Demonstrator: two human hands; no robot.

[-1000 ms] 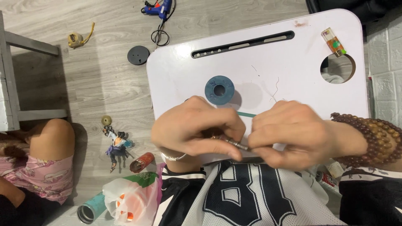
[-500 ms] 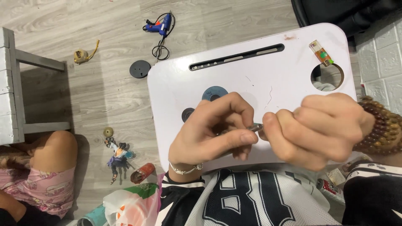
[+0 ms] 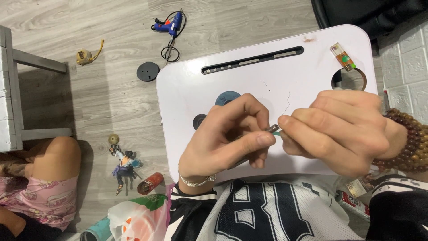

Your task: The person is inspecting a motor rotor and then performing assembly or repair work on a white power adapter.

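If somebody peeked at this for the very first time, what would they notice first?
First, the two hands in the middle: the left hand and right hand pinch a small metal piece together over a white lap table. Next, the brown bead bracelet on the right wrist, at the right edge. Then the blue glue gun lying on the grey wood floor at the top.

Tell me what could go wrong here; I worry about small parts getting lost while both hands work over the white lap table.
The left hand pinches a small metal tube by its end only, and the right hand meets it above the white lap table; a slip could send it onto the cluttered floor. The thin loose wire near the fingers might snag. The blue spool could get knocked.
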